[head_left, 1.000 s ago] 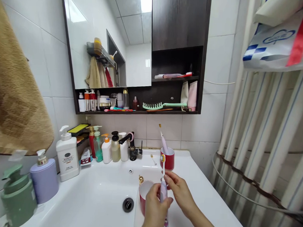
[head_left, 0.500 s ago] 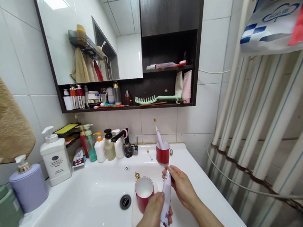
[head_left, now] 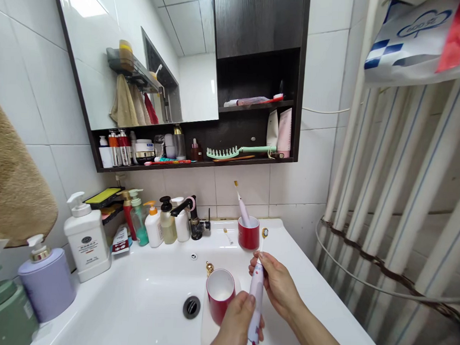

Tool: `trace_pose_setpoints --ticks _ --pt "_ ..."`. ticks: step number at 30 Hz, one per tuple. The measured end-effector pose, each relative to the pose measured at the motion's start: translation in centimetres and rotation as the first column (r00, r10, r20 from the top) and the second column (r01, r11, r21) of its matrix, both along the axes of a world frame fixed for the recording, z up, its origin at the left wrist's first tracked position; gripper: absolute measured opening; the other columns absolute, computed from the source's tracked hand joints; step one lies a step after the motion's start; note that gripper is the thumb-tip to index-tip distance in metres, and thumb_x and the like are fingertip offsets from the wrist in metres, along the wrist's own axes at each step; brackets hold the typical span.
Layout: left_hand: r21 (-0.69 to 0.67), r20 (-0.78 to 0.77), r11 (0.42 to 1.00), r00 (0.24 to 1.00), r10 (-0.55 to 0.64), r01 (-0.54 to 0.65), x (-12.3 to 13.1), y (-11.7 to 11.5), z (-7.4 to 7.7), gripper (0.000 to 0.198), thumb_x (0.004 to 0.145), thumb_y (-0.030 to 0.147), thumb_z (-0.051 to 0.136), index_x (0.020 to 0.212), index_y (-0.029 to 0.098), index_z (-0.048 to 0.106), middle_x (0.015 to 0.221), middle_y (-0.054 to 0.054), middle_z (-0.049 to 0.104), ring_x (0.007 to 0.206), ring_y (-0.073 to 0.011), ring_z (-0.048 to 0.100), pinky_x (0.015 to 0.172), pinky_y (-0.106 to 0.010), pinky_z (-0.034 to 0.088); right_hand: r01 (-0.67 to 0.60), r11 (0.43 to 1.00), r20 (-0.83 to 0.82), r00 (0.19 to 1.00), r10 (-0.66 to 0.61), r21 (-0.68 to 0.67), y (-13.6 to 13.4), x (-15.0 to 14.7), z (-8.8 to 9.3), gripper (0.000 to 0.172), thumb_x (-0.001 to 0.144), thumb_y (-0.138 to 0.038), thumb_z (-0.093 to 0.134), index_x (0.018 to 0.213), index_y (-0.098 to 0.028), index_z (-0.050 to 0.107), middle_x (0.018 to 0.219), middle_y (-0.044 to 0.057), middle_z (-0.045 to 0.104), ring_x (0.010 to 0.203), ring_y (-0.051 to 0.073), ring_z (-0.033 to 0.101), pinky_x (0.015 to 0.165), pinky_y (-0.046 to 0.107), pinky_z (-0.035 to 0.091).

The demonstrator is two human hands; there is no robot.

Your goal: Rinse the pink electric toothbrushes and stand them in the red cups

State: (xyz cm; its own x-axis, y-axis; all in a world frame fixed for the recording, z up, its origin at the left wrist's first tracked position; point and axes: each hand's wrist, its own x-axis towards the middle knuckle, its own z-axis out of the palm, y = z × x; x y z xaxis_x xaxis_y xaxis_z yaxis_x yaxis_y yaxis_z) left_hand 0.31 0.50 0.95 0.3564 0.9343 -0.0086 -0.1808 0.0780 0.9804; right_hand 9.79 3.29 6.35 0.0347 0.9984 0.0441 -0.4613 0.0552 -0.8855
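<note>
Both of my hands hold a pink and white electric toothbrush point(head_left: 256, 289) upright over the sink's right rim. My left hand point(head_left: 237, 321) is wrapped round its lower handle. My right hand point(head_left: 276, 285) pinches the neck just below the brush head point(head_left: 264, 233). A red cup point(head_left: 220, 302) with a white inside stands right beside my left hand. Farther back, a second red cup point(head_left: 248, 232) holds another toothbrush point(head_left: 241, 204).
The white sink point(head_left: 142, 300) has a drain point(head_left: 191, 307) and a black tap point(head_left: 192, 222). Several pump bottles point(head_left: 87, 243) line the left and back rim. A dark shelf point(head_left: 192, 163) with toiletries and a green comb point(head_left: 234, 152) hangs above. A striped curtain point(head_left: 402, 208) is at the right.
The camera swung left and down early on. The toothbrush has tilted slightly right, its head moving toward the far cup. Both hands kept their grip.
</note>
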Motion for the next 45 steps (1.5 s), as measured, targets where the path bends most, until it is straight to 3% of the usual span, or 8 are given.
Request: trace_pose_setpoints --ticks 12,18,24,28,33,37,42,45 --pt "-0.081 0.123 0.993 0.989 -0.077 0.088 0.3 0.3 -0.7 0.042 0.059 0.057 0.034 0.062 0.015 0.034 0.049 0.002 0.046 0.031 -0.0042 0.038 0.031 -0.017 0.024 -0.098 0.995 -0.033 0.995 0.098 0.007 0.3 0.3 0.0 0.016 0.062 -0.032 0.048 0.064 -0.017 0.049 0.055 -0.003 0.051 0.051 0.008 0.047 0.055 0.023 0.038" --pt "-0.084 0.111 0.978 0.977 -0.181 0.191 0.5 -0.3 -0.6 0.042 0.056 0.059 0.036 0.063 0.017 0.032 0.042 0.004 0.044 0.031 -0.0045 0.037 0.031 -0.016 0.021 0.177 0.984 -0.067 0.982 -0.178 -0.014 1.5 2.4 0.0 0.016 0.057 -0.033 0.051 0.064 -0.019 0.050 0.056 -0.003 0.051 0.051 0.008 0.047 0.053 0.022 0.039" --pt "-0.112 0.220 0.986 0.971 -0.099 0.126 0.3 -0.6 0.9 0.044 0.057 0.059 0.035 0.062 0.015 0.035 0.044 0.003 0.044 0.029 -0.0052 0.037 0.031 -0.018 0.022 0.134 0.991 0.378 0.917 -0.123 -0.002 1.5 1.2 -0.9 0.021 0.056 -0.033 0.050 0.067 -0.014 0.054 0.043 -0.005 0.042 0.042 0.008 0.040 0.042 0.021 0.033" --pt "-0.139 0.293 0.980 0.951 -0.099 0.145 0.2 -0.6 1.4 0.048 0.054 0.062 0.035 0.064 0.015 0.035 0.042 0.002 0.044 0.028 -0.0063 0.037 0.030 -0.019 0.023 0.066 0.995 0.454 0.886 -0.096 0.081 2.2 -1.3 -1.9 0.025 0.060 -0.030 0.046 0.080 -0.015 0.047 0.049 -0.005 0.042 0.044 0.008 0.043 0.044 0.022 0.036" --pt "-0.219 0.345 0.974 0.928 0.139 -0.065 -0.2 0.3 1.9 0.049 0.050 0.062 0.038 0.064 0.016 0.035 0.042 0.003 0.044 0.028 -0.0056 0.036 0.031 -0.019 0.023 0.107 0.986 0.724 0.670 -0.166 0.128 5.8 -3.1 -1.9 0.018 0.058 -0.023 0.044 0.075 -0.016 0.044 0.048 -0.005 0.045 0.044 0.011 0.048 0.044 0.023 0.037" --pt "-0.364 0.356 0.896 0.852 0.385 -0.253 -1.3 1.2 2.9 0.045 0.052 0.059 0.040 0.060 0.015 0.037 0.043 0.004 0.043 0.031 -0.0043 0.036 0.035 -0.018 0.022 0.133 0.980 0.821 0.535 -0.198 0.150 8.6 -4.4 -1.6 0.003 0.057 -0.018 0.045 0.059 -0.017 0.047 0.046 -0.002 0.049 0.048 0.013 0.050 0.048 0.024 0.036" --pt "-0.413 0.318 0.865 0.845 0.430 -0.285 -1.5 1.9 2.6 0.048 0.050 0.062 0.037 0.052 0.014 0.038 0.040 0.002 0.041 0.033 -0.0064 0.039 0.036 -0.019 0.022 0.118 0.978 0.923 0.330 -0.199 0.169 12.2 -5.8 -3.1 0.010 0.059 -0.014 0.048 0.048 -0.015 0.048 0.048 0.002 0.051 0.055 0.014 0.051 0.053 0.025 0.036" --pt "-0.389 0.337 0.876 0.840 0.424 -0.286 -1.1 2.3 1.9 0.047 0.049 0.062 0.038 0.055 0.015 0.038 0.041 0.002 0.044 0.033 -0.0068 0.040 0.037 -0.019 0.024 0.100 0.981 0.955 0.229 -0.187 0.168 14.3 -6.5 -4.5 0.012 0.067 -0.022 0.044 0.065 -0.013 0.052 0.064 0.002 0.054 0.062 0.012 0.050 0.059 0.028 0.038"
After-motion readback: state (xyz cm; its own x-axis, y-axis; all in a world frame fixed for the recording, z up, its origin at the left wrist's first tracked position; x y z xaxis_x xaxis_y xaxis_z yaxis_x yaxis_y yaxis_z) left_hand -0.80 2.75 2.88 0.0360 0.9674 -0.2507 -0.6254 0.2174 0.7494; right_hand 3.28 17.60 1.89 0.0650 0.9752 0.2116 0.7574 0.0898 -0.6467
